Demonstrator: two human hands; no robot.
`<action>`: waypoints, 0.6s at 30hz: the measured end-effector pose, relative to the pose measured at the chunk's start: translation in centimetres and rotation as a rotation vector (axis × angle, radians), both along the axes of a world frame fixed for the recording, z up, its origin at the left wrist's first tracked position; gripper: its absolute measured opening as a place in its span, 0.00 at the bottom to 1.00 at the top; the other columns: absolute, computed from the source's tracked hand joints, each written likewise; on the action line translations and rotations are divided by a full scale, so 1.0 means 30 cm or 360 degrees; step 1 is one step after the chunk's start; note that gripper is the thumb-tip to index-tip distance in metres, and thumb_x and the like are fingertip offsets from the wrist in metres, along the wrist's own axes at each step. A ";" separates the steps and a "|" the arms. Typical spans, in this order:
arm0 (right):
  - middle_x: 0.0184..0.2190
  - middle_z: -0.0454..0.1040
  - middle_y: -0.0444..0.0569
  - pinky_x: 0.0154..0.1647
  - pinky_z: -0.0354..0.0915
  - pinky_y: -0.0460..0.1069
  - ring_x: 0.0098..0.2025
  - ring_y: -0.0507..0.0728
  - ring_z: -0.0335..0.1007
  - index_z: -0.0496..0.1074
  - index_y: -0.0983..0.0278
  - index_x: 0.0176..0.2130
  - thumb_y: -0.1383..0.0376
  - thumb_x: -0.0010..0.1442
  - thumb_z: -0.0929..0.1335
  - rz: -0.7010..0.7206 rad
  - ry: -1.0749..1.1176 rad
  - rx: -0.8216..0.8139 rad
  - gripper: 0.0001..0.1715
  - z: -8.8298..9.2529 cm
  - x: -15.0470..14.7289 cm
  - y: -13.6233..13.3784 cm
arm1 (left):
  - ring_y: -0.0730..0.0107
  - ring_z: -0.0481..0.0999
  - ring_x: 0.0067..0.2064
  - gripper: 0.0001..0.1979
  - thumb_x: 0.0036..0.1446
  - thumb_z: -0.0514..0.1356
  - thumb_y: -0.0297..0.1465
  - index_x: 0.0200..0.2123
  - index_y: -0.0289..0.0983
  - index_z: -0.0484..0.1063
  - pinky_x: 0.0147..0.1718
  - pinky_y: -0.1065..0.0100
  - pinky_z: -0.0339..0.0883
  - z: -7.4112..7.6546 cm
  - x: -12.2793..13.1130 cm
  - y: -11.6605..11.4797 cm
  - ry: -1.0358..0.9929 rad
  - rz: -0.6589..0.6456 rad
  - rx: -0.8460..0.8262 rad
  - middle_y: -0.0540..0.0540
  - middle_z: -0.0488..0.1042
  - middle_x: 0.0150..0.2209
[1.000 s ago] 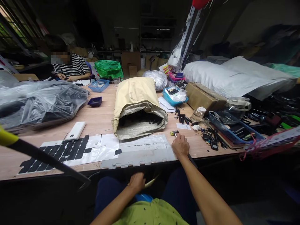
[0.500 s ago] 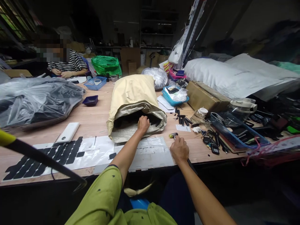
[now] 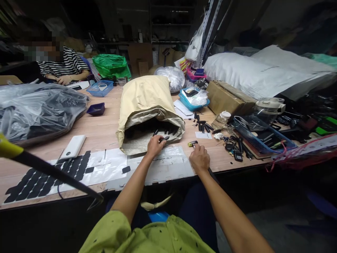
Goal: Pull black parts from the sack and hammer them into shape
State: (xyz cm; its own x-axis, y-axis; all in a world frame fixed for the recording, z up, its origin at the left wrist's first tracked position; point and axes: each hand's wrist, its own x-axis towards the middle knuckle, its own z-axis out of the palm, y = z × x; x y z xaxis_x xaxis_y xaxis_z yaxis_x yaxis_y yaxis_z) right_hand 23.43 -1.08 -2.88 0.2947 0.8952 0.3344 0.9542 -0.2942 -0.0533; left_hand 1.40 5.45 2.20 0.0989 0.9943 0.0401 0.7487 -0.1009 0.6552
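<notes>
A cream woven sack (image 3: 147, 93) lies on its side, its mouth towards me and dark pieces inside. Just outside that mouth, my left hand (image 3: 154, 146) is closed around a small dark piece (image 3: 165, 138). My right hand (image 3: 200, 158) rests at the table's front edge, wrapped round what looks like a small hammer (image 3: 192, 143). Its yellow-and-metal head shows beyond the fingers and its dark handle below the hand. Between my hands lies a pale grey flat board (image 3: 168, 168) with clear plastic on it.
Black stick-on pads (image 3: 47, 179) and a white power bank (image 3: 75, 147) lie at left. To the right are small black parts (image 3: 202, 126), a lidded jar (image 3: 221, 120), keys and a blue basket (image 3: 263, 137). A person (image 3: 63, 66) sits across the table.
My left hand has come out of the sack's mouth towards me, with a small dark piece now showing in its fingers. My right hand keeps its hold on the hammer. The view has shifted slightly.
</notes>
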 end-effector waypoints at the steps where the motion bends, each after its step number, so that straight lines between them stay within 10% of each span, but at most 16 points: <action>1: 0.39 0.67 0.56 0.34 0.57 0.50 0.41 0.60 0.64 0.70 0.66 0.49 0.68 0.62 0.61 0.0004 0.0000 0.0011 0.17 -0.001 0.001 0.001 | 0.62 0.74 0.44 0.07 0.58 0.62 0.32 0.39 0.40 0.77 0.43 0.65 0.66 -0.014 -0.012 -0.048 -0.0052 -0.0098 0.0017 0.46 0.77 0.40; 7: 0.38 0.68 0.56 0.34 0.56 0.51 0.40 0.60 0.63 0.71 0.66 0.49 0.68 0.61 0.62 0.0000 0.0022 0.0024 0.17 -0.002 0.002 0.008 | 0.62 0.71 0.42 0.06 0.55 0.64 0.30 0.37 0.40 0.78 0.44 0.62 0.65 -0.082 -0.014 -0.237 -0.0098 -0.0286 -0.0013 0.47 0.76 0.36; 18: 0.42 0.74 0.53 0.37 0.60 0.48 0.39 0.57 0.68 0.74 0.62 0.52 0.69 0.63 0.63 0.0021 0.0517 0.0042 0.20 0.048 0.035 -0.009 | 0.62 0.71 0.44 0.07 0.53 0.63 0.29 0.37 0.40 0.78 0.45 0.61 0.66 -0.113 -0.010 -0.226 -0.0173 -0.0277 0.0012 0.47 0.74 0.36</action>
State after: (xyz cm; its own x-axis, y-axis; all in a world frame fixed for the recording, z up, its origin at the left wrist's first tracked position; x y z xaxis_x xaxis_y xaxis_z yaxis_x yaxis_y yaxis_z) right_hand 24.49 -1.34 -1.43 0.3780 0.8920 0.2478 0.8899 -0.2762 -0.3631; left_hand 1.11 -1.34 -1.21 0.2637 0.9623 0.0671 0.6445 -0.2275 0.7300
